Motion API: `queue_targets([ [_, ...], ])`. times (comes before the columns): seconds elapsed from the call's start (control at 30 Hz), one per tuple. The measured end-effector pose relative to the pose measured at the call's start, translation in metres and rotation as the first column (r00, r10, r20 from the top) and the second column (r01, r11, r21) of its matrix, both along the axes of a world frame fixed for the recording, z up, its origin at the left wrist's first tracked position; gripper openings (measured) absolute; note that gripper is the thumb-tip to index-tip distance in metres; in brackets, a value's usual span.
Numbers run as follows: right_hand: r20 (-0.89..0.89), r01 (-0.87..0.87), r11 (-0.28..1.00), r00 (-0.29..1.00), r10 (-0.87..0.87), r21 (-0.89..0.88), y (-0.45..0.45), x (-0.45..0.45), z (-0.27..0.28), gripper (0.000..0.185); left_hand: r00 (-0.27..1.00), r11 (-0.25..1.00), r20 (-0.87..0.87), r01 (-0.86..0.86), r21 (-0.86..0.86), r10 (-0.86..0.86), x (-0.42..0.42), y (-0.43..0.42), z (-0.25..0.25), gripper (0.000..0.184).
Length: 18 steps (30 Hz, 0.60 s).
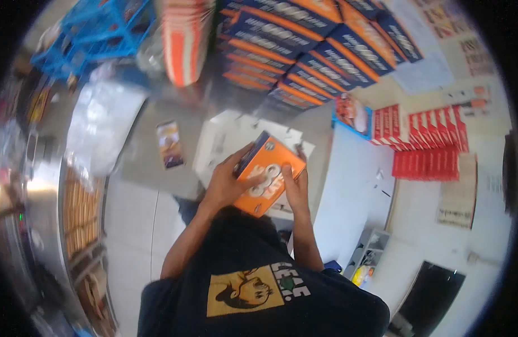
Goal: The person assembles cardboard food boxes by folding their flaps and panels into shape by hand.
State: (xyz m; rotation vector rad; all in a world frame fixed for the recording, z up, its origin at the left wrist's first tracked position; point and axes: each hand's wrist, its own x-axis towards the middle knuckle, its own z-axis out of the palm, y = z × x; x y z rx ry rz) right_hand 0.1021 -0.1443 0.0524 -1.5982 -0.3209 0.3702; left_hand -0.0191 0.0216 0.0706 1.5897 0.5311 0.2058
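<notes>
An orange box [267,177] with dark blue sides and white lettering is held in front of my chest, tilted. My left hand [231,181] grips its left side, thumb lying across the orange face. On the opposite side my right hand [296,185] holds the box, its thumb pressed on the face near the edge. The far fingers of both hands are partly hidden behind the box. Beneath it, white printed sheets or flat card [220,140] lie on the table.
Stacked blue-and-orange boxes [326,62] stand at the back. A phone [169,145] lies on the grey table [141,140]. Red boxes [426,163] line the right wall near a white surface [348,185]. Clear plastic bags [99,121] and a blue crate [99,36] sit at left.
</notes>
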Motion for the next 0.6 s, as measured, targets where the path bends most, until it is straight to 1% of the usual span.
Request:
queue_targets([
  [0.03, -0.013, -0.139, 0.989, 0.99, 0.139, -0.044, -0.004, 0.017, 0.019, 0.063, 0.999, 0.999, 0.035, 0.036, 0.014, -0.036, 0.004, 0.004, 0.02, 0.084],
  [0.07, -0.045, -0.282, 0.955, 0.959, 0.279, -0.091, -0.009, 0.028, 0.036, 0.06, 0.997, 0.996, 0.015, 0.075, 0.042, -0.075, 0.004, 0.007, 0.038, 0.078],
  [0.1, -0.022, -0.302, 0.948, 0.953, 0.301, -0.101, -0.013, 0.035, 0.053, 0.046, 0.994, 0.992, -0.011, 0.105, 0.07, -0.105, 0.003, 0.008, 0.046, 0.072],
  [0.13, 0.081, -0.276, 0.946, 0.953, 0.292, -0.172, -0.021, 0.05, 0.065, 0.044, 0.993, 0.99, 0.006, 0.114, 0.082, -0.115, 0.007, 0.009, 0.039, 0.072],
  [0.17, 0.178, -0.247, 0.938, 0.939, 0.293, -0.242, -0.03, 0.067, 0.077, 0.041, 0.99, 0.999, 0.136, 0.03, 0.024, -0.033, 0.012, 0.008, 0.02, 0.064],
  [0.2, 0.251, -0.12, 0.975, 0.954, 0.166, -0.187, -0.037, 0.083, 0.091, 0.051, 0.965, 0.998, 0.254, -0.049, -0.049, 0.06, 0.015, 0.007, 0.005, 0.057],
  [0.23, 0.282, 0.058, 0.995, 0.959, -0.033, -0.081, -0.041, 0.097, 0.109, 0.048, 0.948, 0.992, 0.303, -0.07, -0.106, 0.1, 0.018, 0.006, -0.003, 0.044],
  [0.27, 0.19, 0.013, 0.987, 0.981, -0.043, 0.157, -0.055, 0.123, 0.121, 0.048, 0.977, 0.998, 0.206, -0.045, -0.042, 0.052, 0.018, 0.0, -0.015, 0.042],
  [0.3, 0.141, 0.08, 0.946, 0.982, -0.129, 0.313, -0.049, 0.134, 0.142, 0.047, 0.988, 0.978, 0.138, 0.039, 0.204, -0.068, 0.018, -0.007, -0.035, 0.047],
  [0.33, 0.092, 0.141, 0.877, 0.974, -0.205, 0.459, -0.043, 0.145, 0.163, 0.046, 0.986, 0.894, 0.036, 0.134, 0.427, -0.165, 0.015, -0.015, -0.058, 0.052],
  [0.37, 0.157, 0.043, 0.905, 0.98, -0.121, 0.424, -0.027, 0.146, 0.191, 0.046, 0.988, 0.897, 0.031, 0.121, 0.425, -0.148, 0.01, -0.023, -0.084, 0.052],
  [0.4, 0.178, 0.053, 0.904, 0.974, -0.141, 0.425, -0.005, 0.15, 0.209, 0.047, 0.946, 0.756, -0.074, 0.298, 0.583, -0.317, 0.006, -0.03, -0.111, 0.06],
  [0.43, 0.197, 0.067, 0.902, 0.967, -0.164, 0.426, 0.018, 0.155, 0.221, 0.048, 0.866, 0.556, -0.21, 0.459, 0.693, -0.454, 0.004, -0.033, -0.13, 0.069],
  [0.47, 0.19, 0.083, 0.897, 0.965, -0.181, 0.433, 0.04, 0.159, 0.229, 0.048, 0.87, 0.564, -0.215, 0.458, 0.687, -0.444, 0.005, -0.035, -0.141, 0.069],
  [0.53, 0.186, 0.107, 0.89, 0.96, -0.208, 0.443, 0.082, 0.177, 0.238, 0.048, 0.849, 0.556, -0.217, 0.487, 0.673, -0.481, 0.006, -0.04, -0.155, 0.065],
  [0.57, 0.234, 0.048, 0.886, 0.957, -0.174, 0.462, 0.101, 0.183, 0.239, 0.05, 0.853, 0.57, -0.22, 0.487, 0.661, -0.474, 0.006, -0.04, -0.154, 0.065],
  [0.6, 0.227, 0.038, 0.892, 0.961, -0.155, 0.45, 0.12, 0.187, 0.242, 0.05, 0.82, 0.558, -0.246, 0.54, 0.63, -0.516, 0.008, -0.037, -0.152, 0.064],
])
